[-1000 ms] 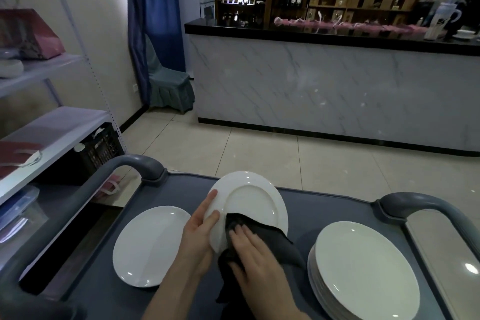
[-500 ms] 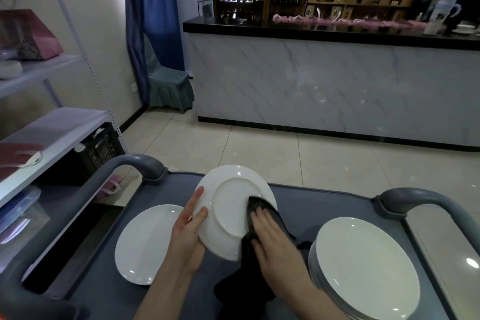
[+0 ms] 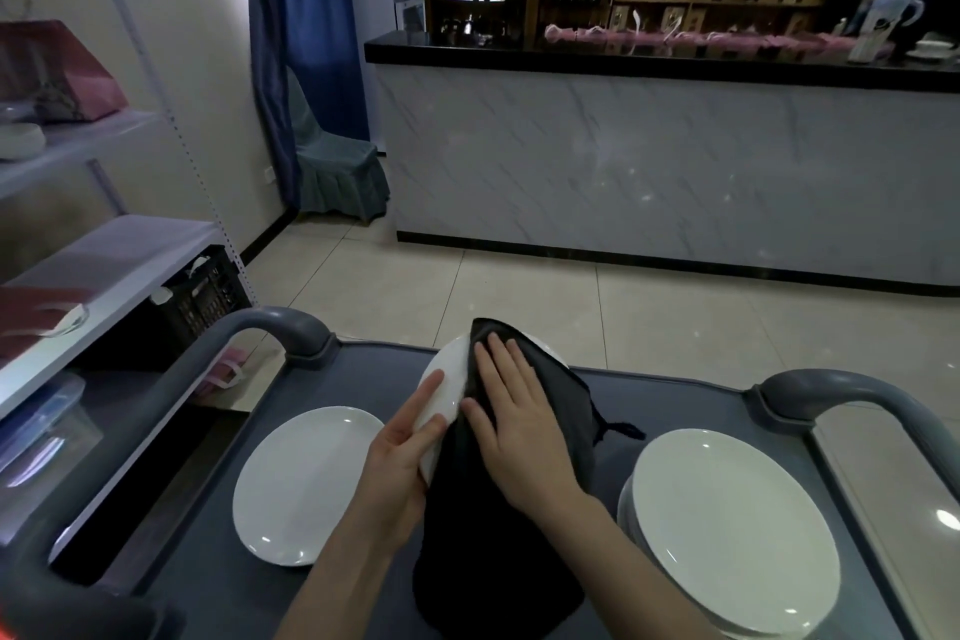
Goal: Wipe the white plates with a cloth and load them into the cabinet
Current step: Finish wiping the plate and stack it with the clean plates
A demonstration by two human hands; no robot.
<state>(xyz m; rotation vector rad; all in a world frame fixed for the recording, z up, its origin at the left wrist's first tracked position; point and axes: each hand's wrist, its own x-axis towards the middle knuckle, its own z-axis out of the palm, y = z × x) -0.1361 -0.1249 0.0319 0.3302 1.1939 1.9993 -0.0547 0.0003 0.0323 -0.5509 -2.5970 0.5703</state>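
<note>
A white plate (image 3: 445, 387) is held tilted above the grey cart (image 3: 363, 369). My left hand (image 3: 402, 452) grips its left rim, thumb on the face. A black cloth (image 3: 550, 400) covers most of the plate and hangs down. My right hand (image 3: 511, 418) presses flat on the cloth, fingers straight and spread. A single white plate (image 3: 304, 481) lies on the cart at the left. A stack of white plates (image 3: 727, 530) sits on the cart at the right.
The cart has grey handles at left (image 3: 270, 327) and right (image 3: 841, 392). A white shelf rack (image 3: 119, 255) stands at the left, with a black crate (image 3: 208, 294) below. A marble counter (image 3: 675, 172) crosses the room ahead, beyond tiled floor.
My right hand has slid the cloth up and across the plate, which is now almost fully covered. The plate's tilt in my left hand has shifted.
</note>
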